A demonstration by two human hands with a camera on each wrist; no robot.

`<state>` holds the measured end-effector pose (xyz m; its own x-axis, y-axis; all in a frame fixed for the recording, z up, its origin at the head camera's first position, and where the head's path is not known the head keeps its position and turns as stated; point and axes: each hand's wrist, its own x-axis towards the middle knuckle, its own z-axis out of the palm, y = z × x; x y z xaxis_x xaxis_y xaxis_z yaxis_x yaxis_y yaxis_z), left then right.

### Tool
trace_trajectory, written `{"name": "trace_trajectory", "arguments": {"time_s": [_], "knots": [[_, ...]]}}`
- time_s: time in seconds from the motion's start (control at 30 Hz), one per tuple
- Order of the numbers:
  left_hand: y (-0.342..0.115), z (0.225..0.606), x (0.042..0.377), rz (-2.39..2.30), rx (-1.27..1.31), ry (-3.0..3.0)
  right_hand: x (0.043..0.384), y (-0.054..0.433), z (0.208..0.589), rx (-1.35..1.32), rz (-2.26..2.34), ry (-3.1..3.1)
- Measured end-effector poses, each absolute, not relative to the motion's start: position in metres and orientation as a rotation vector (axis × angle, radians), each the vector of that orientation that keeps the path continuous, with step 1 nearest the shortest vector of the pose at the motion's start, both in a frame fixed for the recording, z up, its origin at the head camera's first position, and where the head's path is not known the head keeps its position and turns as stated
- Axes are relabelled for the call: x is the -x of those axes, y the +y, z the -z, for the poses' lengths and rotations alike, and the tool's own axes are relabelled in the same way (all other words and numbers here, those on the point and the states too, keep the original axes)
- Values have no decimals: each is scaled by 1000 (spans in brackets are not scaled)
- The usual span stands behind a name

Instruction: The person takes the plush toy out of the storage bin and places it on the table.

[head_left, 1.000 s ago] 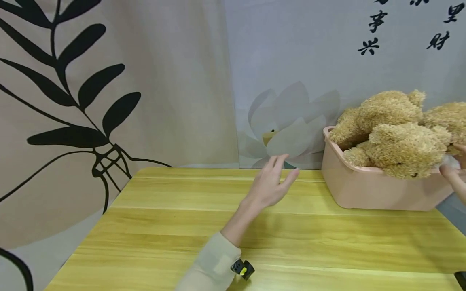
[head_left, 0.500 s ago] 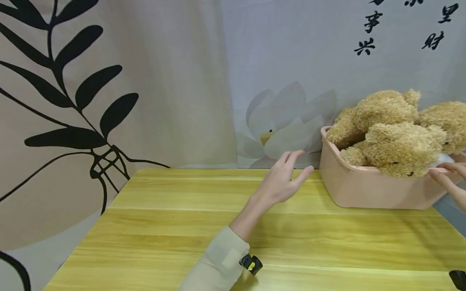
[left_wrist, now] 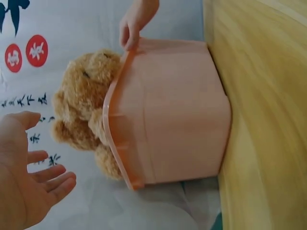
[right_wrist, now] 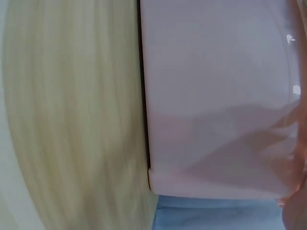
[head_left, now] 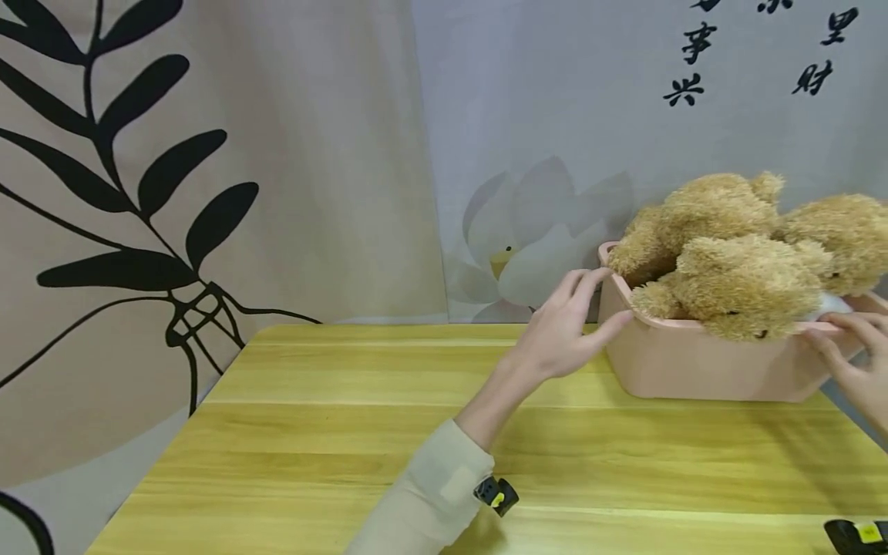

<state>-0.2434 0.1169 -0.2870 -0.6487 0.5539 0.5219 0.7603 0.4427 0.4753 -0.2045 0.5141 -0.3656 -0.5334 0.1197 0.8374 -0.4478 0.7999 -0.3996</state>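
A pink plastic bin [head_left: 708,368] stands on the wooden table at the right of the head view. Fluffy tan teddy bears [head_left: 752,281] are heaped in it and rise above its rim. My left hand [head_left: 563,333] hovers just left of the bin, fingers spread; the left wrist view shows this hand [left_wrist: 26,175] apart from the bin wall [left_wrist: 177,110]. At the bin's right end, my right hand [head_left: 863,362] grips the rim, thumb outside and fingers over the edge. The right wrist view mostly shows the bin's side [right_wrist: 216,96], with the hand only partly visible at the edge.
The yellow wooden table [head_left: 347,432] spreads to the left and front of the bin. Behind it hangs a printed cloth [head_left: 333,154] with leaves and a lotus. A small white item [head_left: 829,306] shows inside the bin. Black wrist devices [head_left: 496,495] are worn on the sleeves.
My left hand has moved right, towards the bin's left end. My right hand has come further into view at the right rim. The head view has shifted slightly right.
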Motion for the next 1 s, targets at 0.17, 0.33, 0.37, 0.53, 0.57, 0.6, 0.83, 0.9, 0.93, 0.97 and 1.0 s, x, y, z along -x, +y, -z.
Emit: {"name": "trace_trajectory", "arguments": {"time_s": [0.17,0.33,0.37,0.53,0.57,0.6,0.83,0.9,0.93,0.97,1.0], "knots": [[145,278,242,1010,1153,-2425,201,515,361,-240,-615,-2071],[172,272,240,959,1151,-2445,200,518,363,-225,-520,-2093],[178,271,240,946,1146,-2449,199,517,364,-207,-535,-2098],[197,268,239,892,1118,-2457,202,514,368,-197,-591,-2048],[198,267,239,886,1112,-2458,202,512,368,-200,-602,-2036],[199,267,240,881,1103,-2462,203,509,369,-203,-611,-2024],[203,267,240,842,986,-2511,210,487,370,-286,-732,-1926],[204,267,240,850,953,-2523,213,480,371,-324,-757,-1877],[204,267,240,865,942,-2521,215,476,371,-345,-765,-1850],[203,268,240,878,932,-2519,217,471,371,-362,-769,-1817],[203,269,240,899,928,-2511,219,467,371,-379,-774,-1795]]}}
